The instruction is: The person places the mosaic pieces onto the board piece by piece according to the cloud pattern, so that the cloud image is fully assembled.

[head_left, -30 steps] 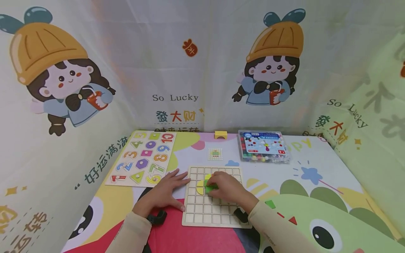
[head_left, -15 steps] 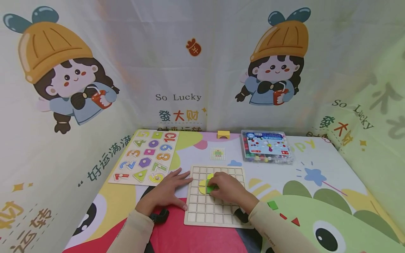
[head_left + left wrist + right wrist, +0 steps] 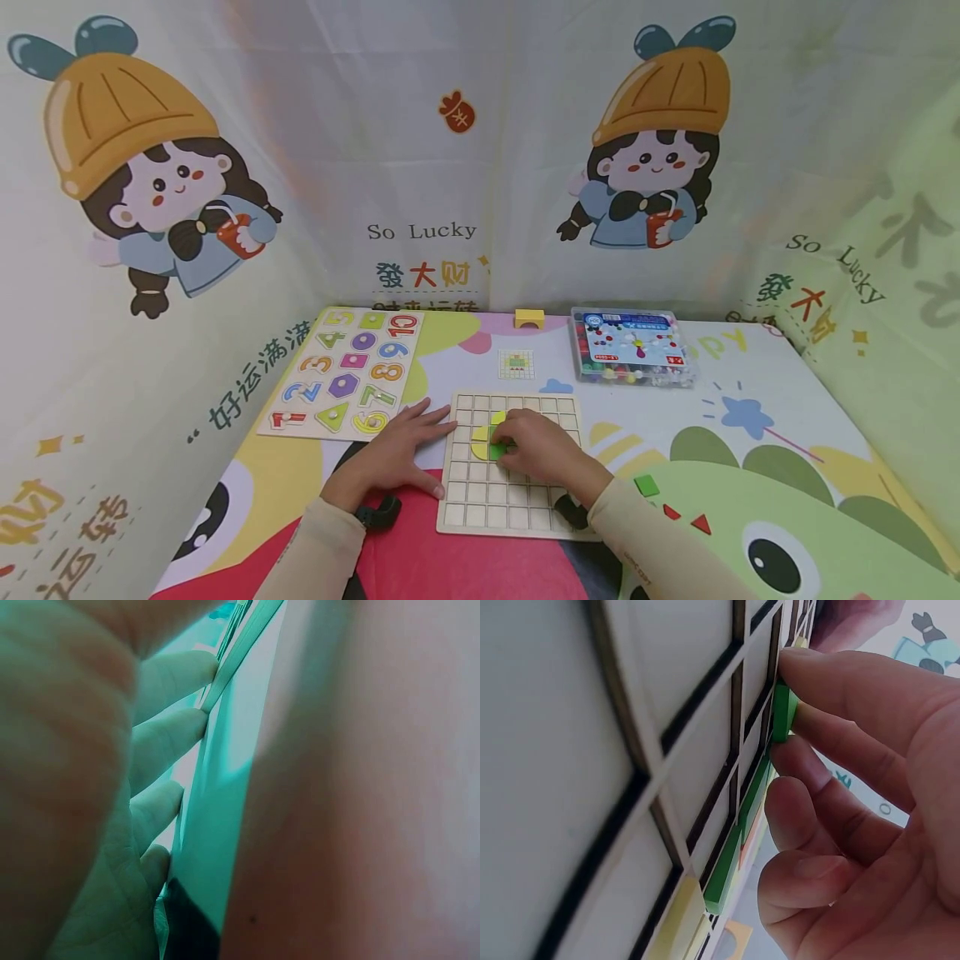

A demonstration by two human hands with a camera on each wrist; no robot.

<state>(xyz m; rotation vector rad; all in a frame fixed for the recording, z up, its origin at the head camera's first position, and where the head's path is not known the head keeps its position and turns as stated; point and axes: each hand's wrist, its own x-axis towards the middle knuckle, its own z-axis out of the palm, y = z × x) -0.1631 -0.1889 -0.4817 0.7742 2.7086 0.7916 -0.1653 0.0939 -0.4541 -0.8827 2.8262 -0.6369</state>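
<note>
A wooden grid board (image 3: 517,506) lies in front of me, with yellow pieces (image 3: 478,451) and green tiles (image 3: 496,452) set in its upper middle cells. My right hand (image 3: 545,448) is over these cells. In the right wrist view, its thumb and forefinger pinch a green tile (image 3: 781,712) at the board's surface; the other fingers are curled beside it. More green tiles (image 3: 724,868) and a yellow piece (image 3: 676,919) sit in nearby cells. My left hand (image 3: 393,456) has its fingers spread, fingertips and thumb touching the board's left edge.
A number puzzle board (image 3: 342,385) lies at the back left. Behind the grid board are a small pattern card (image 3: 517,364), a yellow arch block (image 3: 529,319) and a clear box (image 3: 633,346) of coloured parts. Beside my right sleeve lie a green square (image 3: 646,485) and red pieces (image 3: 701,524).
The head view has shifted slightly, so everything appears a little further right than a second ago. Both hands stay in place at the grid board.
</note>
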